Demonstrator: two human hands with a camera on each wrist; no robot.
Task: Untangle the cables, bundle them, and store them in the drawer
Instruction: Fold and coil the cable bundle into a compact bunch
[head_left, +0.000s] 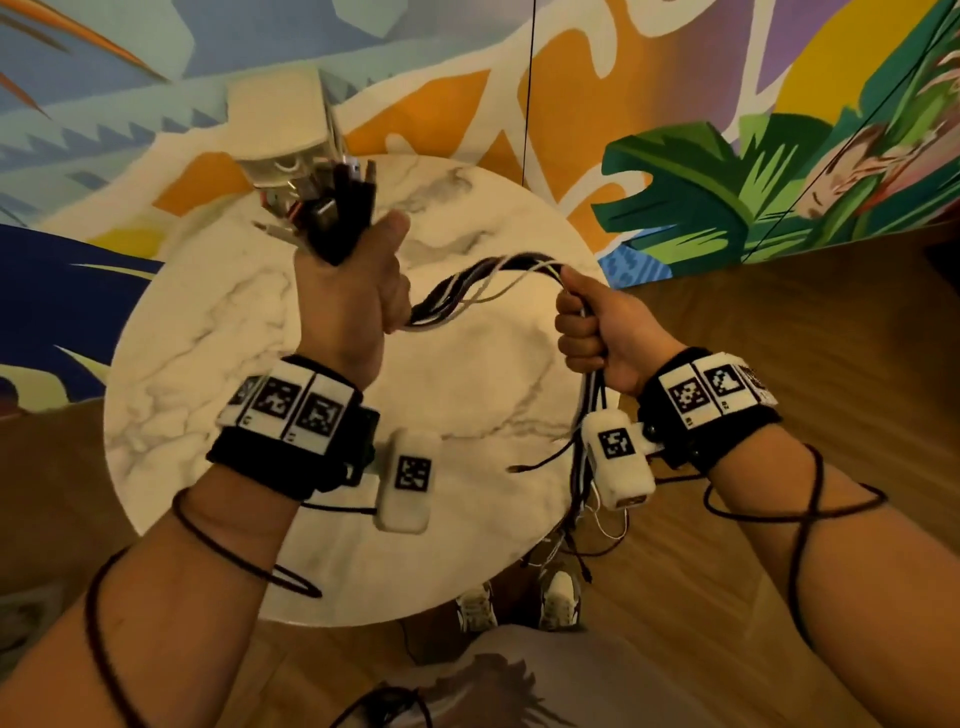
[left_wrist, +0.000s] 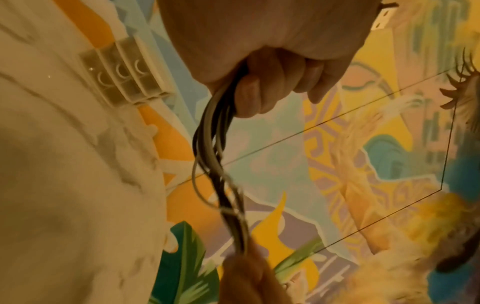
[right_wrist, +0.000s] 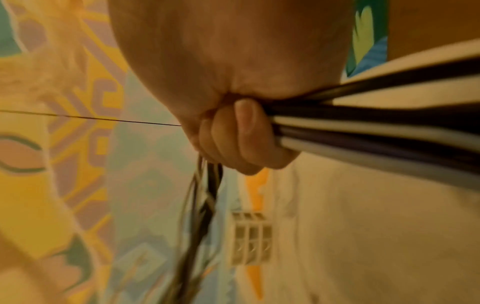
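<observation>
A: We see the cables (head_left: 488, 283), black and white strands together, strung in the air above the round marble counter (head_left: 218, 322), running from about nine o'clock to three o'clock between the two hands.

B: Agreed. Our left hand (head_left: 348, 291) has its grip curled tight round one end of the bunch, thumb up, with the plugs (head_left: 337, 202) sticking out of the top of the fist toward twelve o'clock.

A: And our right hand (head_left: 592, 332), at three o'clock over the counter's edge, has its grip closed round the bunch too. From the right wrist view the fingers (right_wrist: 244, 139) wrap fully round the strands.

B: Below that fist the loose ends (head_left: 582, 499) hang down toward six o'clock, past the counter's rim and near the shoes (head_left: 519, 597) on the wooden floor (head_left: 779, 322).

A: The small white drawer unit (head_left: 283, 124) stands at the counter's far side, about eleven o'clock, just behind the plugs. The left wrist view shows its clear fronts (left_wrist: 122, 80) with curved pulls.

B: We cannot tell whether any drawer is pulled out. Behind everything is the painted mural wall (head_left: 727, 171).
</observation>
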